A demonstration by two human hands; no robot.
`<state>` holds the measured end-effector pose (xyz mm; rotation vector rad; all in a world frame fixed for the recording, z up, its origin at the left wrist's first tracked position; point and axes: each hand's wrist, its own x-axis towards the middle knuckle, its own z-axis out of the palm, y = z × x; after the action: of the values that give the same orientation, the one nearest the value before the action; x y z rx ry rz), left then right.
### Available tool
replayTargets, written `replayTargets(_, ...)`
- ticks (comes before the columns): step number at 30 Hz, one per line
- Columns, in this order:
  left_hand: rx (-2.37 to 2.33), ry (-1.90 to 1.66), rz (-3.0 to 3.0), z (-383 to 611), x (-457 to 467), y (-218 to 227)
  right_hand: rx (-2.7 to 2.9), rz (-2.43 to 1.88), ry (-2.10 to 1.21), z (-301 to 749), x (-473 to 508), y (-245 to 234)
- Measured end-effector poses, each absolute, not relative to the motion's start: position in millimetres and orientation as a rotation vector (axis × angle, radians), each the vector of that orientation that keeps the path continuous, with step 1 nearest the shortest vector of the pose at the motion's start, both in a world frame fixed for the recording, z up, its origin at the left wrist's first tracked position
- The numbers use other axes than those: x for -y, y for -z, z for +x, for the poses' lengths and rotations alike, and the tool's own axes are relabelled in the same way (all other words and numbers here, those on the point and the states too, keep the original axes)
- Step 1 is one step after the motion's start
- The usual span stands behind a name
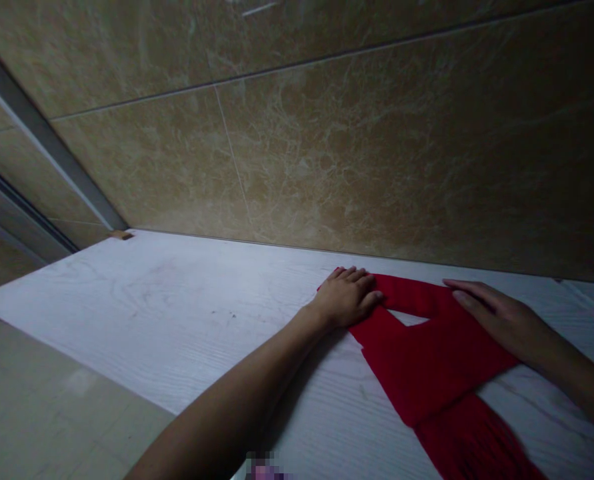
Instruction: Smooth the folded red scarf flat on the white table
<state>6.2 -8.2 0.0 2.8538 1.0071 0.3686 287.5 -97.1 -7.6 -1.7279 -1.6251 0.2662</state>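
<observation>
A red scarf (427, 360) lies folded over itself on a white wood-grain board, with a small gap between its layers where the board shows. Its fringed end (481, 440) reaches toward the bottom edge of the view. My left hand (347, 297) rests flat on the scarf's far left corner, fingers stretched out and slightly spread. At the scarf's right side lies my right hand (499, 317), palm down, fingers extended over the cloth's edge. Neither hand is wrapped around the fabric.
The white board (177, 307) runs along a brown marbled tile wall (327, 153). A metal strip (51, 127) slants down the wall at left, near a small brown block (121, 235) at the board's far corner. Pale floor (51, 400) shows at lower left.
</observation>
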Motion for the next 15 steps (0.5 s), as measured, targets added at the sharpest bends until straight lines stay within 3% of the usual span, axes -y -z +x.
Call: replayTargets(15,-1.012,-0.398,2.864,6.1,6.4,2.9,1.552,-1.71,-0.223,288.8,95.3,4.3)
